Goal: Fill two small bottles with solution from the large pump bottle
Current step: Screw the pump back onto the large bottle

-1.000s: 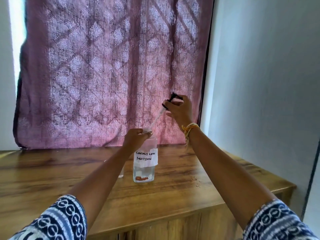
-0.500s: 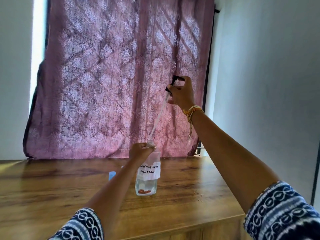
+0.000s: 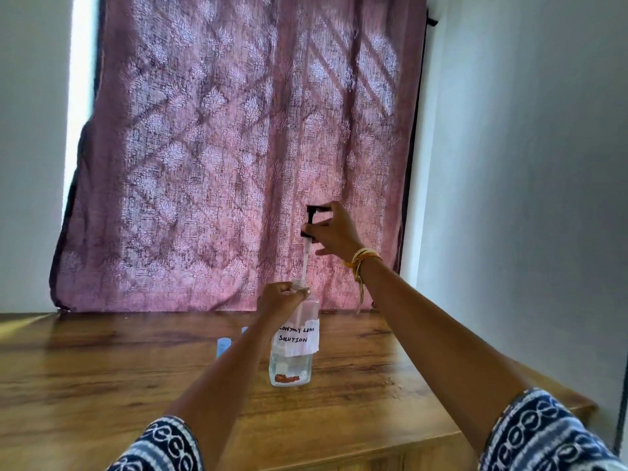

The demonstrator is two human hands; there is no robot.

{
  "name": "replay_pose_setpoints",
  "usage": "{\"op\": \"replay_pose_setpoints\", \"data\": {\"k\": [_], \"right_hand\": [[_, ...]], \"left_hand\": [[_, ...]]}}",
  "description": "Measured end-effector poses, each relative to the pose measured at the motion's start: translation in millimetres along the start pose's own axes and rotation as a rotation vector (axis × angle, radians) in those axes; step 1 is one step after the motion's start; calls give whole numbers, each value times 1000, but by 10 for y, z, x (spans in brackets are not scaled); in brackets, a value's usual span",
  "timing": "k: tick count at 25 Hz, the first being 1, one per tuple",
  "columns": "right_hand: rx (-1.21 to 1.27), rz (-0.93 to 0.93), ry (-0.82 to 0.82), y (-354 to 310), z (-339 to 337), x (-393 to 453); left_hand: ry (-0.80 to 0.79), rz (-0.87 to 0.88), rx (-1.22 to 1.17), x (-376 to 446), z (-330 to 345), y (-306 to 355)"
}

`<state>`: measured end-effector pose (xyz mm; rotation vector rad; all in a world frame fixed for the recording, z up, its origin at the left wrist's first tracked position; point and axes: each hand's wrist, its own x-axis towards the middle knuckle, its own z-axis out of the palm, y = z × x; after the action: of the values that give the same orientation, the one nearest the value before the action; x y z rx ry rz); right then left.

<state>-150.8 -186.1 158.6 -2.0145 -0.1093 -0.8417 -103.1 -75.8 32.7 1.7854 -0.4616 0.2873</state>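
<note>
A wooden table (image 3: 102, 385) with a glossy grain fills the lower view. Behind it hangs a mauve patterned curtain (image 3: 238, 147), backlit, with a bright strip of window (image 3: 80, 79) at its left edge and pale walls (image 3: 526, 164) either side

Clear labelled pump bottle (image 3: 294, 348) upright, black pump head (image 3: 311, 220) lifted out.

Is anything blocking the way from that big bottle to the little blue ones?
Only the person's own left forearm crosses between the large bottle and the small blue-capped bottles behind it; the wooden table there looks bare.
</note>
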Motion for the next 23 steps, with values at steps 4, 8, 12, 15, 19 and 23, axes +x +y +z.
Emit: {"op": "replay_pose_setpoints", "data": {"k": [4,8,12,15,19,23], "right_hand": [[-121,12,-66,318,177,-133],[-190,19,-144,566,286,-230],[-112,64,-165,639,273,-256],[-178,28,-63,660,320,-255],[-218,30,-13,703,437,-281],[204,62,-333,675,343,-292]], "left_hand": [[26,-32,-45,11,6,-33],[17,-6,-24,0,3,-67],[25,55,2,-55,-3,-102],[8,56,59,-28,-36,-114],[-54,73,83,14,-103,-130],[-104,54,46,36,-155,-156]]}}
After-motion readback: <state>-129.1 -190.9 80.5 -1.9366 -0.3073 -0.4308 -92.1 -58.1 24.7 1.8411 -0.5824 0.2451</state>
